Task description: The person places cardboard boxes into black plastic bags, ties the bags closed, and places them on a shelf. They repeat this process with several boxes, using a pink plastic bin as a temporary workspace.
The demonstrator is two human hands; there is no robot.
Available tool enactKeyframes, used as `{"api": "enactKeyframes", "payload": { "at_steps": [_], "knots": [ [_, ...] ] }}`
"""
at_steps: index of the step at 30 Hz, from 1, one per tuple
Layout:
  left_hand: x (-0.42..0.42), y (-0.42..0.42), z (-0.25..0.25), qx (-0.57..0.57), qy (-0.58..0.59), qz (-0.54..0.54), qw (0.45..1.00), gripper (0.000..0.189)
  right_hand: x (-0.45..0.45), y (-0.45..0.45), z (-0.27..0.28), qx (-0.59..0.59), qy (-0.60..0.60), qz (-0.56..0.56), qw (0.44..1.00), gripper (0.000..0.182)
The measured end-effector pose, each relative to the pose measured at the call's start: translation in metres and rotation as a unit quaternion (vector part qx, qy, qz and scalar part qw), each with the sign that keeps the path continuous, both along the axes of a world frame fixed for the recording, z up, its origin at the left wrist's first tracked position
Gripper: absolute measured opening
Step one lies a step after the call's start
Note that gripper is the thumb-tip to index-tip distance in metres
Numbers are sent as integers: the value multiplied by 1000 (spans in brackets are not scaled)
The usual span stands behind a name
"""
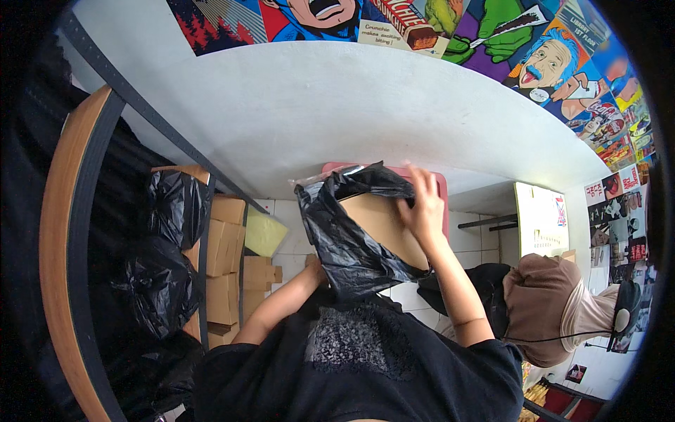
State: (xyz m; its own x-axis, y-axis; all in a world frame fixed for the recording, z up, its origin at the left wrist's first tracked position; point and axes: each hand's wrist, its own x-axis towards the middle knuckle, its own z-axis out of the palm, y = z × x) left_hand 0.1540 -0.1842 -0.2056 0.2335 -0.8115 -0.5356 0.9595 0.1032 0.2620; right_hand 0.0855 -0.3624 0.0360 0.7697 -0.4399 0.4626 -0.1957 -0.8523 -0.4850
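A black plastic bag [345,232] lies before me, its mouth gaping around a flat brown cardboard box [384,224]. My right hand [426,205] is at the bag's upper right rim, the thumb on the near side and the blurred fingers beyond it, with the rim between them. Below the bag's left side, only the back part of my left hand [315,268] shows; its fingers are hidden behind the plastic. Under the bag and box stands a red plastic stool [442,198], its top partly covered.
A metal-framed shelf [79,211] on my left holds filled black bags [176,208]. Cardboard boxes [224,248] and a yellow sheet [263,232] sit beside it. The white wall [358,105] rises ahead. At right, another person [548,311] is close, near a white board [543,219].
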Motion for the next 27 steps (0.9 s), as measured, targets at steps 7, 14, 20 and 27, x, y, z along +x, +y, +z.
{"api": "enactKeyframes", "payload": {
  "at_steps": [7,14,20,27],
  "knots": [
    [-15,1,-12,29,19,76,997,74,-4,-9,-37,29,68,164,984,37],
    [2,23,-99,118,86,146,978,83,27,-9,-95,76,128,118,982,39],
    [9,49,-108,352,-14,27,935,74,52,-5,-177,128,173,270,938,59],
    [51,47,-46,378,-522,47,763,82,-59,-56,-294,205,319,-201,903,70]
  ]
}}
